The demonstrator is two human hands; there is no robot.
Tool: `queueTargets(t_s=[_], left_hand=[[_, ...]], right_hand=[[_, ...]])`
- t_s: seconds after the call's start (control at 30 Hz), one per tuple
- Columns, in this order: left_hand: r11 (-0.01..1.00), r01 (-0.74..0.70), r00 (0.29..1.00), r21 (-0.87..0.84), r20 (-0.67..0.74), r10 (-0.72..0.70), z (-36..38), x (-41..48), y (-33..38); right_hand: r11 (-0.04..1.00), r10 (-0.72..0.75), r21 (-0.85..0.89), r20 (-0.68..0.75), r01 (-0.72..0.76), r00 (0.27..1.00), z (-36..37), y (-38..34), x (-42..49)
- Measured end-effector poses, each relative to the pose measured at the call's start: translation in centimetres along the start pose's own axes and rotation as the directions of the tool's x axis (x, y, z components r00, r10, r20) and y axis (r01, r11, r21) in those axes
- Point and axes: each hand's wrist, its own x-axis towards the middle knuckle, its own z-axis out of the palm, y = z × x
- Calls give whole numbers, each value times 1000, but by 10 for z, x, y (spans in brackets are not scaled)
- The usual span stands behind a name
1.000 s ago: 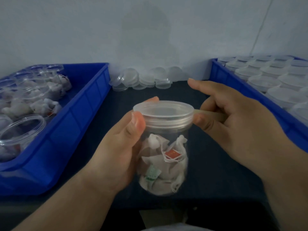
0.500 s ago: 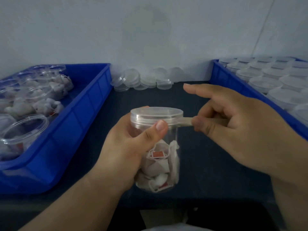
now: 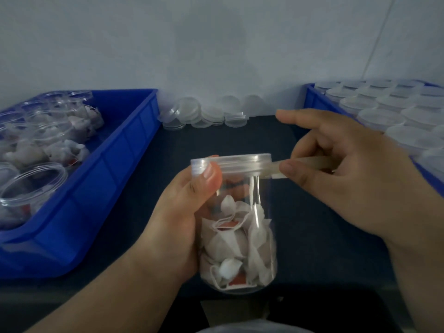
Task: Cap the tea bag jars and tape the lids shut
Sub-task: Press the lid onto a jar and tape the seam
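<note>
Your left hand (image 3: 182, 212) grips the jar (image 3: 237, 236) from its left side, with the thumb pressed against the rim of the lid (image 3: 231, 164). The jar is held above the dark table (image 3: 240, 133), its long axis near vertical and the lid uppermost. Your right hand (image 3: 348, 179) pinches a strip of tape (image 3: 310, 164) just right of the lid. The strip runs level, and its left end touches the lid's side.

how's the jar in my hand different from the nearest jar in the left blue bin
The held jar wears a lid; the bin jar is open-mouthed. The left hand grips the held jar while the right hand pinches tape stuck at its lid; the bin jar sits untouched in the blue bin. Both are clear jars.
</note>
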Motion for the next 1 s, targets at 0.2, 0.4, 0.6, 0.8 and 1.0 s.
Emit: queueTargets(t_s=[0.2, 0.4, 0.6, 0.8, 1.0], left_hand=[[999, -32, 999, -15, 3, 32, -2, 1, 1], [992, -66, 998, 111, 10, 66, -11, 1, 0], [941, -159, 986, 298, 0, 167, -16, 2, 3], [866, -131, 954, 482, -176, 242, -9, 2, -2], [976, -69, 944, 207, -303, 131, -6, 2, 1]], right_hand=[[998, 30, -52, 18, -29, 999, 10, -2, 6], [995, 78, -66, 102, -72, 992, 7, 3, 6], [984, 52, -171, 9, -50, 999, 16, -3, -3], [957, -4, -290, 43, 16, 999, 25, -13, -7], [1000, -5, -23, 39, 6, 999, 9, -9, -6]])
